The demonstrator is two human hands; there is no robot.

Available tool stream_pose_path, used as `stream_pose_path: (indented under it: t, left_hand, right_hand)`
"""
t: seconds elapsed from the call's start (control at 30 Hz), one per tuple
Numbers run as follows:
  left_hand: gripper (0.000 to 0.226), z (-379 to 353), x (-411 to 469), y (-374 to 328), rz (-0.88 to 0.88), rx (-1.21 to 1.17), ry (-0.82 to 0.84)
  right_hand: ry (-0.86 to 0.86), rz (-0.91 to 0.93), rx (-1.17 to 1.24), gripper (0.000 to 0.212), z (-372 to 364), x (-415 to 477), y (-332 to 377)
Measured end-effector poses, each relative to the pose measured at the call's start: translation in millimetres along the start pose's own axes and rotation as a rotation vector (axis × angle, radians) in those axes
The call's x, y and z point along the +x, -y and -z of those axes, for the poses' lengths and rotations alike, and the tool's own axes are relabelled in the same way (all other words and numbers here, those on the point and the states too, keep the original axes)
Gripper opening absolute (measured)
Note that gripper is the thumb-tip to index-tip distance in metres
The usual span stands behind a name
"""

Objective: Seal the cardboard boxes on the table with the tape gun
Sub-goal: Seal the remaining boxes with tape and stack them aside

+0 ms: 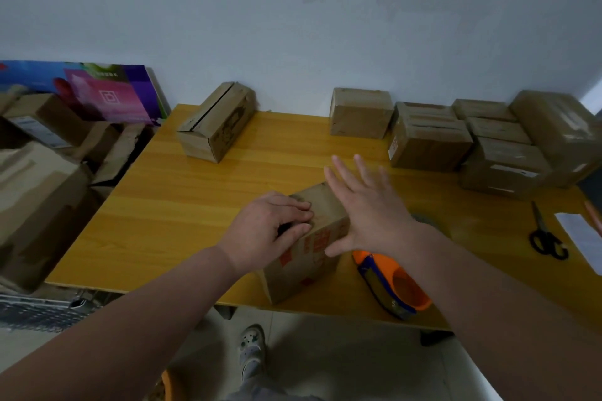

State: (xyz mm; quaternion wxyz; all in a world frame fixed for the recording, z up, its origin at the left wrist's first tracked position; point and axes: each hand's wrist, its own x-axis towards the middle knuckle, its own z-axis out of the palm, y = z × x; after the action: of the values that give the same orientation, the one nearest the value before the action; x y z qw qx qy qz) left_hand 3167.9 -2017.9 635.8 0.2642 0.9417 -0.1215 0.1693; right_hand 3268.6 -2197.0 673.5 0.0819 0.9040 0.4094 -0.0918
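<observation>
1. Orange and blue, the tape gun (395, 285) lies on its side on the yellow wooden table (182, 205) near the front edge. It is just right of the small cardboard box (309, 262) and just below the right wrist, and neither hand touches it.
2. That box stands near the front edge of the table, with red marks on its side.
3. Left hand (273, 225) rests on the box top, its fingers laid flat across the top and pressing down.
4. Right hand (368, 215) is spread wide over the box's right end, palm down and holding nothing. It is blurred, so whether it touches the cardboard I cannot tell.
5. Both bare forearms reach in from the bottom corners and meet over the box.
6. A long box (215, 122) with an open seam along its top lies at the back left, and another box (360, 112) stands against the wall.
7. A cluster of boxes (501, 153) is piled at the back right.
8. Black scissors (547, 239) and a paper sheet (583, 239) lie at the right edge, well apart from the hands.
9. More cardboard (39, 198) is heaped left of the table, below a colourful board (97, 91) leaning on the wall.
</observation>
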Motion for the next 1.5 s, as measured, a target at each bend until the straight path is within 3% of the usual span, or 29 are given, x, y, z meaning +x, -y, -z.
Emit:
stream_pose_path:
  t: [0.27,0.47,0.6,0.67,0.77,0.83,0.9,1.0,1.07,1.17,1.3,1.4,1.5]
  left_hand:
    - [0.039,-3.2,-1.3,0.9,0.025,0.01,0.028]
    - [0.047,1.1,-0.3,0.4,0.07,0.053,0.081]
    - [0.057,6.6,1.6,2.9,0.143,0.055,0.099]
    - [0.071,10.0,4.1,-0.7,0.234,0.058,0.161]
    - [0.098,14.8,15.0,-6.6,0.375,0.114,0.272]
    - [0.1,12.2,23.4,-7.9,0.431,0.119,0.307]
    - [0.103,9.8,28.1,-6.8,0.488,0.073,0.287]
    - [0.104,13.0,30.3,-1.3,0.626,-0.02,0.194]
    - [0.096,19.1,28.4,-0.1,0.747,-0.24,0.094]
    - [0.052,23.9,22.2,0.7,0.84,-0.656,-0.075]
    - [0.076,18.7,13.2,15.3,0.897,-0.9,-0.15]
    - [0.095,14.6,2.0,27.4,0.898,-0.998,-0.101]
    - [0.085,11.9,-8.2,36.8,0.888,-1.019,0.001]
  right_hand:
    - [0.012,0.003,-0.103,0.122,-7.9,-1.1,21.6]
    - [0.015,0.08,0.053,0.115,-6.6,-9.8,22.0]
    - [-0.08,-0.153,0.375,0.104,-8.5,-21.3,0.6]
    - [-0.1,-0.297,0.5,0.084,-20.1,-27.6,-9.3]
    - [0.044,-0.433,0.421,0.042,-45.5,-36.6,-17.1]
    - [0.163,-0.481,0.374,0.026,-66.4,-41.5,-18.7]
    - [0.259,-0.524,0.349,0.021,-85.0,-45.7,-16.2]
    - [0.279,-0.588,0.337,0.035,-102.8,-49.8,-14.1]
    - [0.25,-0.605,0.344,0.04,-106.7,-51.5,-14.8]
    - [0.147,-0.624,0.398,0.035,-108.9,-48.5,-18.5]
    - [-0.132,-0.774,0.741,0.02,-92.0,-42.1,-30.9]
    - [-0.318,-0.845,1.052,0.016,-75.2,-39.3,-39.8]
    - [-0.406,-0.858,1.234,0.014,-63.4,-38.2,-43.7]
